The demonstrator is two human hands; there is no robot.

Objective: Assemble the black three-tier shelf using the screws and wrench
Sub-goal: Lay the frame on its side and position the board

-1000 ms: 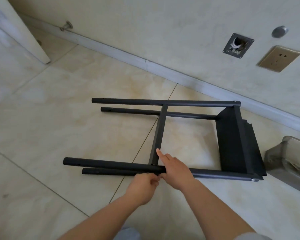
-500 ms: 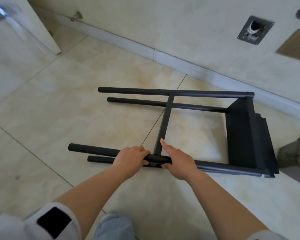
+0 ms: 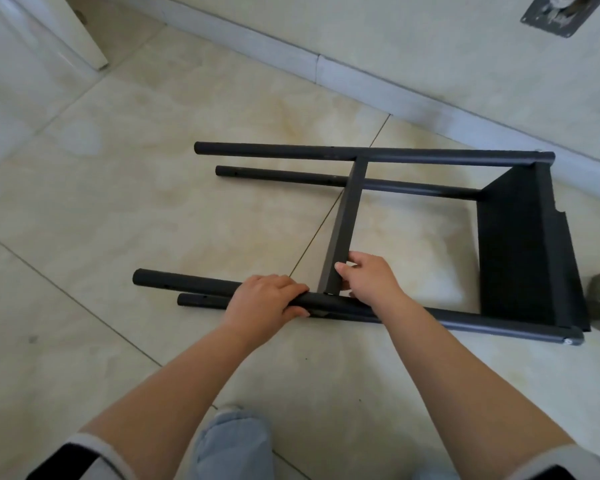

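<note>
Two hands: both are on the black shelf frame (image 3: 378, 237), which lies on its side on the floor.
Left hand (image 3: 265, 301): the fingers are curled together over the near upper post (image 3: 187, 284), clamped on it just left of the crossbar (image 3: 345, 225).
Right hand (image 3: 371, 278): thumb and fingers pinch the near end of the crossbar, where it meets the near upper post.
Landmark: the crossbar; all places below are told from it.
Posts: four round posts run left to right, two at the far end of the crossbar, two at the near end.
Mounted tier: one black shelf panel (image 3: 515, 244) is fixed between the posts, well to the right of the crossbar.
Done so far: I judge that one tier and the posts are joined, and the crossbar is being seated or checked.
Left to do: two tiers seem missing; open holes show on the post ends to the left.
Screws and wrench: I cannot see them.
Surface: a pale glossy tile floor (image 3: 118, 202) with thin grout lines, one passing under the crossbar.
Room: a light wall with a white baseboard (image 3: 361, 81) behind the far posts; a metal wall plate (image 3: 555, 12) is far up to the right.
</note>
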